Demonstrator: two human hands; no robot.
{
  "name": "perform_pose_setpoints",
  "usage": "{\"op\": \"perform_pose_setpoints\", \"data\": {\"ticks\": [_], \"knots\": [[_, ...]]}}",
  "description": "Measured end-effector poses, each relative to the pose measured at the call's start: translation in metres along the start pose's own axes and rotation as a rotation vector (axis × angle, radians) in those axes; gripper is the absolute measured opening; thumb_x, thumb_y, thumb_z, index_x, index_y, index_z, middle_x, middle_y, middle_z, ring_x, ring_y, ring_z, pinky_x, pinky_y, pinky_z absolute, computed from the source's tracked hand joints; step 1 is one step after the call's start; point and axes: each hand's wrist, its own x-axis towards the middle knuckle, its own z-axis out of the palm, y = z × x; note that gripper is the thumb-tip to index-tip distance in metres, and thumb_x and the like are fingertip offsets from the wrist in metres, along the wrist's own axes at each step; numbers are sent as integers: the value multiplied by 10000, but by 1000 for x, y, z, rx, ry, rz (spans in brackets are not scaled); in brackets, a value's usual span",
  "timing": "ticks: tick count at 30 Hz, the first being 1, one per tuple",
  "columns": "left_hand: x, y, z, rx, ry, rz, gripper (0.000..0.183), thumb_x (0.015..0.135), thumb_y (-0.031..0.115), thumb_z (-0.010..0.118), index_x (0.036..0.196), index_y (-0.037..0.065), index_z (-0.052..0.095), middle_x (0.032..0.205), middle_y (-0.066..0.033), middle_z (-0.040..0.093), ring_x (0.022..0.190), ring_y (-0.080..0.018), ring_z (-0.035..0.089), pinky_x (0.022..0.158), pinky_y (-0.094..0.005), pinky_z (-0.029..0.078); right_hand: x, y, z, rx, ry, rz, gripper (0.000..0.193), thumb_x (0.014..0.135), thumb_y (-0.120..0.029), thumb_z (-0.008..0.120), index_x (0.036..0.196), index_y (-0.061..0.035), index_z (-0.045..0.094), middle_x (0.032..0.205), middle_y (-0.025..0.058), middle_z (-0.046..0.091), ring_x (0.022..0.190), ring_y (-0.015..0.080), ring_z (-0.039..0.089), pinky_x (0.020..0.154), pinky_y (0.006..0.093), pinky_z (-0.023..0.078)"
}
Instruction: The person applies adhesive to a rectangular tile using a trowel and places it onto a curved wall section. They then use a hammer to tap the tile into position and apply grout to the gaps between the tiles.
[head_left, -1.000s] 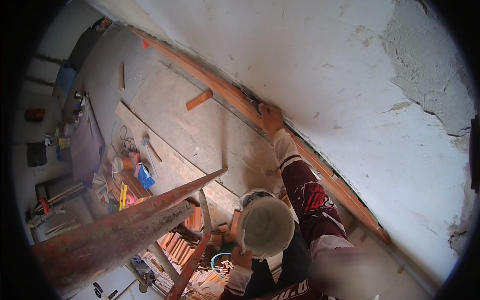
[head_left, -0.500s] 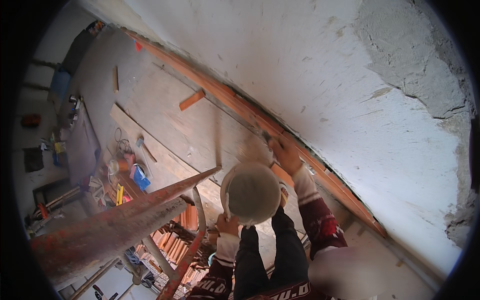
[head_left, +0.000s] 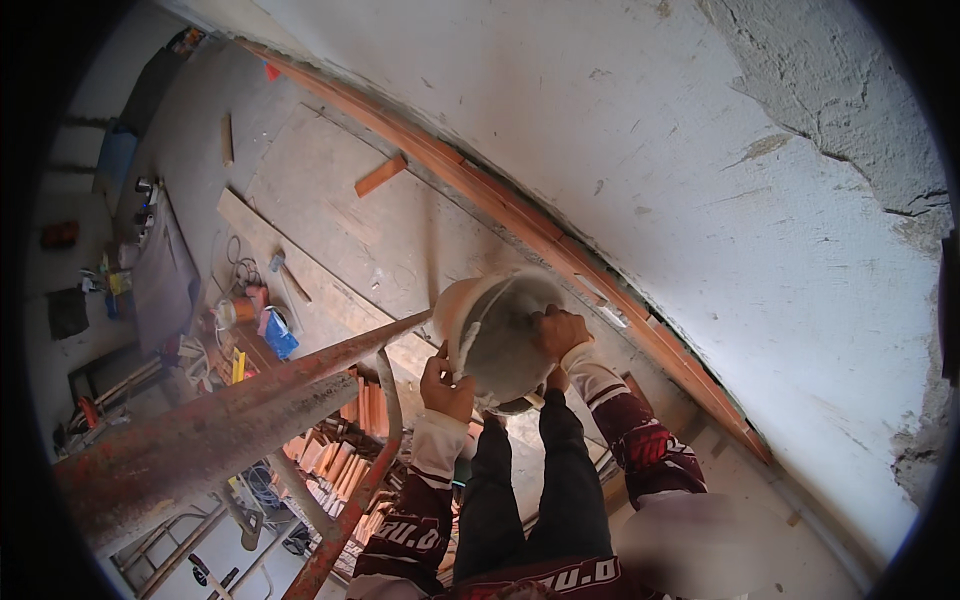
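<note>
A round pale bucket (head_left: 455, 318) with grey mortar (head_left: 500, 355) inside hangs in front of my legs, tilted with its mouth toward me. My left hand (head_left: 447, 386) is closed on the bucket's left rim, thumb over the edge. My right hand (head_left: 562, 334) reaches over the right side of the mouth, fingers curled down at the mortar; whatever they hold is hidden and blurred. Just beyond that hand, a long ledge of orange bricks (head_left: 540, 232) runs along the foot of the white wall (head_left: 640, 200).
A rusty red metal frame (head_left: 250, 405) crosses on my left, close to the bucket. Below it lie stacked orange bricks (head_left: 345, 470). On the floor are a loose brick (head_left: 380, 175), a long board (head_left: 300, 258), a hammer (head_left: 290, 275) and a blue bag (head_left: 279, 335).
My right hand has moved from the brick ledge back to the bucket's mouth. The bucket has tilted and risen slightly, with my left hand still on its rim.
</note>
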Motion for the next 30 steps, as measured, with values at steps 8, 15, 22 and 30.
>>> {"op": "perform_pose_setpoints", "data": {"ticks": [8, 15, 22, 30], "knots": [[2, 3, 5, 41, -101, -34, 230, 700, -101, 591, 859, 2, 460, 1394, -292, 484, 1250, -297, 536, 913, -319, 497, -14, -6, 26, 159, 23, -105, 307, 795, -307, 637, 1045, -143, 707, 1000, 157, 668, 885, 341, 677, 789, 449, 534], [3, 13, 2, 54, -7, -194, 203, 703, -92, 600, 847, -4, 489, 1087, -162, 629, 886, -139, 568, 743, -263, 480, -29, 6, 31, 334, 118, -128, 373, 740, -280, 694, 1090, -154, 721, 950, 144, 670, 888, 363, 659, 826, 464, 513], [11, -2, 7, -18, 115, -310, 173, 722, -17, 631, 858, -8, 525, 850, -81, 610, 696, -112, 537, 608, -255, 455, -30, 18, -4, 301, 237, -126, 409, 719, -245, 698, 1116, -150, 721, 926, 133, 667, 802, 352, 647, 771, 446, 510], [34, 5, 27, -257, 256, -325, 214, 717, 13, 654, 886, -13, 526, 846, -98, 597, 669, -131, 552, 542, -271, 466, -4, 23, -30, 384, 240, -82, 416, 720, -210, 690, 1122, -105, 717, 895, 171, 673, 819, 365, 660, 753, 434, 525]]}}
